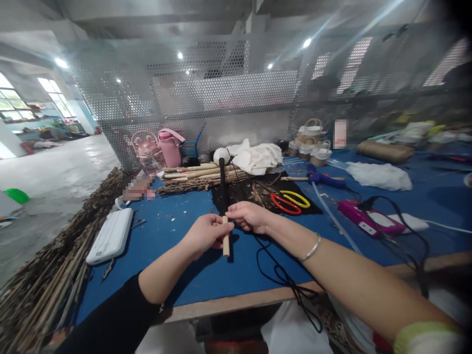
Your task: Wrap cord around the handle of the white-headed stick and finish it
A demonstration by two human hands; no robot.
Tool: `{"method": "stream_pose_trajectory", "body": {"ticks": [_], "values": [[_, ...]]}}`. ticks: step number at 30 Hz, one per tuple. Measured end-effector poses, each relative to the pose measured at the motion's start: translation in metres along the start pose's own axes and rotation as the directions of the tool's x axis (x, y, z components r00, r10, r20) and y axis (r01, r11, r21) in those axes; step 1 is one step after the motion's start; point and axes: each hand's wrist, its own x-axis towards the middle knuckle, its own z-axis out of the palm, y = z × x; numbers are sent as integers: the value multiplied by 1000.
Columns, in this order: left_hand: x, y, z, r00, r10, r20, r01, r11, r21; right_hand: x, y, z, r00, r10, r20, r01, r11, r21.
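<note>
My left hand (211,232) is closed around the bare lower end of a wooden stick (226,244). Farther up, the stick has a black wrapping (222,184), and its far end reaches a white rounded head (221,156). Close beside the left hand, my right hand (249,217) pinches at the lower edge of the wrapping; its fingertips hide the exact grip. A loose black cord (275,268) trails from below the right hand over the table's front edge. Red-and-yellow-handled scissors (289,201) lie on a black cloth (311,202) just beyond the right hand.
Dried stalks (70,255) line the left side beside a white power bank (110,236). Bundled sticks (191,177) and white cloth (258,156) lie at the back. To the right are a blue glue gun (324,178), a purple power strip (368,219) and wires.
</note>
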Motion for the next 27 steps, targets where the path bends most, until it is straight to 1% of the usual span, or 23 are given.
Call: {"method": "stream_pose_trajectory", "body": {"ticks": [2,7,10,13,17,19,21,23,24,25,26,27], "values": [[1,0,0,1000,3,-7,-3,1000,4,0,0,0,1000,-6,13,6,1000,-11],[-1,4,0,998,-22,66,32,986,-166,-1,-2,-5,991,12,133,-18,999,49],[-3,7,0,993,-36,115,61,973,-222,-1,-3,-6,990,-1,140,-8,998,68],[-2,6,-2,988,-59,141,93,966,-241,0,-2,-6,991,-18,131,12,999,52],[2,3,-3,986,-128,108,151,959,-239,1,1,0,995,-26,97,26,1000,6],[4,3,-2,986,-158,45,164,968,-189,0,2,5,996,-41,76,42,999,-10],[4,5,-1,989,-138,-43,132,984,-120,-2,1,10,997,-70,38,71,996,-49],[3,7,1,990,-90,-113,83,994,-69,-4,-2,12,991,-132,-18,128,980,-154],[3,8,2,989,-72,-130,66,996,-53,-5,-5,11,981,-182,-64,164,962,-218],[2,8,3,989,-64,-135,59,997,-40,-5,-10,8,962,-239,-134,196,942,-274],[2,8,4,989,-55,-140,52,998,-24,-4,-16,3,929,-295,-221,220,925,-310],[2,7,5,988,-48,-144,47,999,-7,-1,-22,-3,886,-339,-316,235,916,-324]]}}
